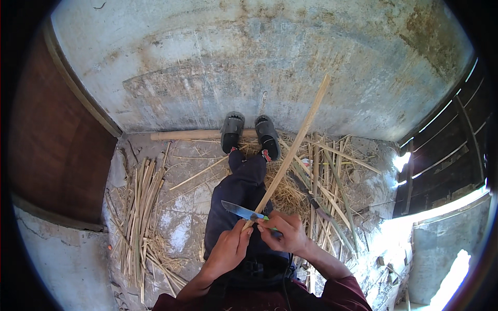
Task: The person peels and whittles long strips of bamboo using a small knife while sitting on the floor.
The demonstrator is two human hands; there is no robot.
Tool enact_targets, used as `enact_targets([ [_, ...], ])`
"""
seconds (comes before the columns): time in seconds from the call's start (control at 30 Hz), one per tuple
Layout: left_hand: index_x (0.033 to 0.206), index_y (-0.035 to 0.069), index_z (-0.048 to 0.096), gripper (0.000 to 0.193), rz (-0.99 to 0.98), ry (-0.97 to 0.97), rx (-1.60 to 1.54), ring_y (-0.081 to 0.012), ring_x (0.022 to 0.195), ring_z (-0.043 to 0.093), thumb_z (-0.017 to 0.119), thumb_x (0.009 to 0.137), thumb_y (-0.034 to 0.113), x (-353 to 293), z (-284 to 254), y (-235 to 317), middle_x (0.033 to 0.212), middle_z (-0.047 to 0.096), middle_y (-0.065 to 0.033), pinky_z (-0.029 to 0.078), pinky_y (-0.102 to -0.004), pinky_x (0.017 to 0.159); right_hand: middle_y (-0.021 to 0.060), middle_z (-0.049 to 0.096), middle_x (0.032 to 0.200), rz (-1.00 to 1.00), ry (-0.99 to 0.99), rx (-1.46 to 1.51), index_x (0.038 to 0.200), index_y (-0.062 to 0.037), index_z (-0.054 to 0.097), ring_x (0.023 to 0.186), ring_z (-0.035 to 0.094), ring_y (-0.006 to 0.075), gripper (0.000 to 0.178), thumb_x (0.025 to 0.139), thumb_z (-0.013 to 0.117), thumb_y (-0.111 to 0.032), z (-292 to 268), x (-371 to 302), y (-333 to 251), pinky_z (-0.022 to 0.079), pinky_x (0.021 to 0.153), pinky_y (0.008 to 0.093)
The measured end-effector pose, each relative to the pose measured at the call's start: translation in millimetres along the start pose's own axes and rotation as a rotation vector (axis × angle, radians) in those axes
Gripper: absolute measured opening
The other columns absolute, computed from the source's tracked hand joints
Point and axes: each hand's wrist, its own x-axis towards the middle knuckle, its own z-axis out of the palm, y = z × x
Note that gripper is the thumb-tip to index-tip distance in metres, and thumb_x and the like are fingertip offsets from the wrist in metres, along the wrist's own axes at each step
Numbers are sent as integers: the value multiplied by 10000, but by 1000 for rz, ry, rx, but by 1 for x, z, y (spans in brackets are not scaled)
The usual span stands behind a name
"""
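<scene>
A long, pale bamboo strip (293, 149) slants up and to the right from my lap toward the wall. My left hand (228, 248) is closed on its near end, the thumb pressed along it. In my right hand (285, 231) is a knife (237, 210) with a green handle, mostly hidden by the fingers. Its blade points left and lies across the strip just beyond my left thumb. Both hands are close together above my thighs.
Cut strips lie piled on the floor at left (139, 217). More sticks (332, 181), shavings (289, 194) and a dark long-bladed tool (310, 198) lie at right. A bamboo pole (189, 135) rests along the stained wall (207, 78), by my sandalled feet (233, 129).
</scene>
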Motion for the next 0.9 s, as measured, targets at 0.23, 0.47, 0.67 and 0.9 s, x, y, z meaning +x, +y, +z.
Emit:
enact_targets([
  [0.23,1239,-67,551,227,17,12,43,-527,730,675,573,1112,120,1,1,-5,769,652,-318,473,-566,588,28,603,709,-22,6,-72,911,-85,691,473,592,174,146,875,824,-38,-2,0,3,439,416,346],
  [0.47,1236,-68,559,241,-2,-29,36,-524,690,661,580,1117,141,1,-1,-5,729,630,-309,457,-558,570,26,595,703,-87,37,-194,900,-94,694,468,584,175,152,853,833,-55,-19,-3,13,426,407,346],
  [0.67,1160,-44,555,213,-28,0,63,-524,689,650,554,1132,167,-1,-5,1,695,603,-291,444,-557,574,45,615,673,26,161,-270,900,-76,678,492,614,193,116,915,787,-39,-39,5,37,442,432,327],
  [0.9,1087,-14,548,189,-102,18,61,-469,670,647,534,1136,168,-13,-8,-11,692,609,-226,464,-532,602,69,719,755,246,139,-105,959,-51,677,548,681,161,91,941,759,-14,-58,8,56,472,468,326],
])
